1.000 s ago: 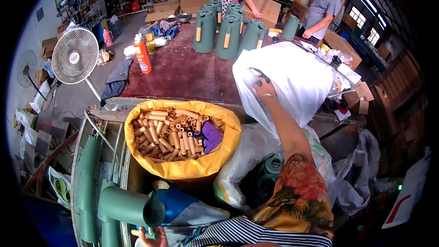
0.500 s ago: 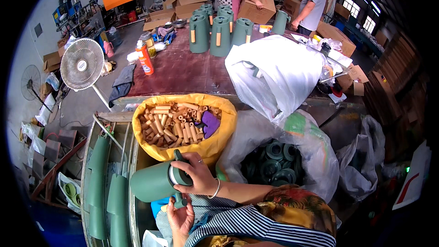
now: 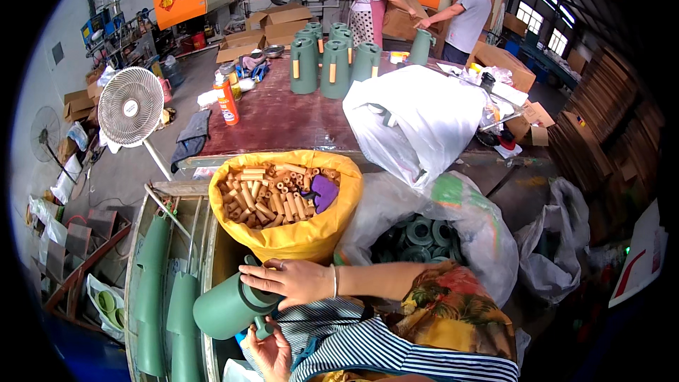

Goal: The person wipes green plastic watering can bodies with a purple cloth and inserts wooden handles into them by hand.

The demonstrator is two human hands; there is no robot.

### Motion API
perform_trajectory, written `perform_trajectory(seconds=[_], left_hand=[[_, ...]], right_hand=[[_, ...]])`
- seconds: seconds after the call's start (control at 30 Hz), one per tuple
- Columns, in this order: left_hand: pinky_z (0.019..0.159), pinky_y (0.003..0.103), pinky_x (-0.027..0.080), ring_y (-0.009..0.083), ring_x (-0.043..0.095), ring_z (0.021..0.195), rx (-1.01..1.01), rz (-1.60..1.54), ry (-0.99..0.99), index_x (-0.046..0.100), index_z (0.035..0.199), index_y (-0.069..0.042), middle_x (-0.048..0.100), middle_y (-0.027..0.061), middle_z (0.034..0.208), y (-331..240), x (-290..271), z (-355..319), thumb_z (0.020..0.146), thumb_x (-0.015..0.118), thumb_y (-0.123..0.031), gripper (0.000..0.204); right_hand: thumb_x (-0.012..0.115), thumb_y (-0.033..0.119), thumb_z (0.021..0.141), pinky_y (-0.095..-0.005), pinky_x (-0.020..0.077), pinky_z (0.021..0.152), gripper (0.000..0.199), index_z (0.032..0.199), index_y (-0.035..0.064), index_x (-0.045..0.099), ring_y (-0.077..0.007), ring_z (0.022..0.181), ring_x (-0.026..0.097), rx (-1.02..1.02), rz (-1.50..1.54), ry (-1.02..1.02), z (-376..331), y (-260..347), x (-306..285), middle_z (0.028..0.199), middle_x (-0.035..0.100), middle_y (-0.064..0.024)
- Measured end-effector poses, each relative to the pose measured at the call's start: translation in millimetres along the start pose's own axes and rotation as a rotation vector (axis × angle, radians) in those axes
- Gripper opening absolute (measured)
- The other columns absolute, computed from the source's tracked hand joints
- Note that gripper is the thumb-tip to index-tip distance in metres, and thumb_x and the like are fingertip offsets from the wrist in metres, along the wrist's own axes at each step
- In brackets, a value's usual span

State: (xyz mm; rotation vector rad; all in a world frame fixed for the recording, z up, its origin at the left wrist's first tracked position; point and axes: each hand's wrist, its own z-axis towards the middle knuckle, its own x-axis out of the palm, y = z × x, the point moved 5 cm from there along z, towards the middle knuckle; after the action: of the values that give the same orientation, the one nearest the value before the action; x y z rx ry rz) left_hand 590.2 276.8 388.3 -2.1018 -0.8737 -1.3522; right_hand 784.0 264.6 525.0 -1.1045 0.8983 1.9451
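A green jug (image 3: pixel 221 309) lies tilted in front of me, its base toward the left and its top toward my hands. My right hand (image 3: pixel 293 281) is laid over the top end, fingers wrapped across the collar and spout side. From below, my left hand (image 3: pixel 270 354) pinches the jug's green handle stub (image 3: pixel 263 327) between thumb and fingers. Just beyond stands a yellow sack (image 3: pixel 297 244) full of tan wooden-looking tubes (image 3: pixel 272 198), with a purple glove (image 3: pixel 325 193) on top. Right of it, a translucent sack (image 3: pixel 481 255) holds dark green ring-shaped parts (image 3: pixel 421 233).
Several finished-looking green jugs (image 3: pixel 334 71) stand on the dark red table (image 3: pixel 283 124), beside a white plastic bag (image 3: pixel 417 117) and an orange spray can (image 3: pixel 226 101). A rack at left holds green jug bodies (image 3: pixel 152 297). A fan (image 3: pixel 130 107) and two people (image 3: pixel 463 18) are farther off.
My right hand has shifted from gripping the white-ringed neck to lying flatter over the jug's top. The jug has moved slightly left and down. In the background, both people have moved.
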Motion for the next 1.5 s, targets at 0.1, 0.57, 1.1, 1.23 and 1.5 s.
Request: perform_trajectory(seconds=[0.1,0.57,1.1,1.23,1.5], left_hand=[[0.092,0.032,0.058,0.0289,0.063,0.11,-0.034,-0.023,0.003,0.061,0.119,-0.001,0.054,0.0248,0.132,0.2,-0.6,-3.0,0.091,0.068,-0.015,0.032],[0.092,0.033,0.058,0.0299,0.064,0.11,0.094,0.1,-0.079,0.063,0.113,0.0,0.064,0.0193,0.12,2.3,1.2,-3.6,0.092,0.067,-0.014,0.026],[0.094,0.034,0.057,0.0263,0.065,0.108,0.138,0.085,-0.135,0.066,0.105,-0.001,0.069,0.0122,0.11,4.0,15.4,-17.9,0.091,0.07,-0.013,0.019],[0.095,0.032,0.056,0.0268,0.066,0.107,0.221,0.12,-0.114,0.067,0.102,-0.002,0.069,0.0131,0.11,3.1,18.0,-18.7,0.091,0.069,-0.014,0.016],[0.085,0.028,0.049,0.0153,0.059,0.102,0.462,0.667,-0.004,0.053,0.102,-0.01,0.061,0.0052,0.109,4.7,34.2,-22.3,0.094,0.063,-0.016,0.015]], right_hand=[[0.072,0.037,0.078,-0.0386,0.0538,0.089,0.089,0.15,0.0062,0.031,-0.03,0.105,0.06,-0.151,-0.11,-0.013,-2.0,-10.9,-1.1,0.149,0.04,-0.0144],[0.052,0.067,0.087,-0.0413,0.0521,0.065,0.096,0.146,-0.0068,0.033,-0.0345,0.067,0.063,0.409,-0.079,-0.286,-14.9,-7.2,47.1,0.071,0.063,-0.0145],[0.066,0.043,0.087,-0.0445,0.0365,0.108,0.083,0.151,0.005,0.03,-0.0353,0.121,0.05,0.247,0.167,-0.196,-8.1,-11.2,25.3,0.139,0.05,-0.017],[0.068,0.043,0.085,-0.0439,0.0392,0.106,0.088,0.15,0.0,0.027,-0.0384,0.119,0.051,0.28,0.185,-0.187,-15.8,-4.2,41.1,0.137,0.048,-0.0225],[0.054,0.047,0.098,-0.0409,0.0537,0.082,0.071,0.148,0.0013,0.031,-0.0311,0.087,0.063,0.694,0.97,-0.336,-27.2,3.1,79.8,0.114,0.059,-0.0179]])
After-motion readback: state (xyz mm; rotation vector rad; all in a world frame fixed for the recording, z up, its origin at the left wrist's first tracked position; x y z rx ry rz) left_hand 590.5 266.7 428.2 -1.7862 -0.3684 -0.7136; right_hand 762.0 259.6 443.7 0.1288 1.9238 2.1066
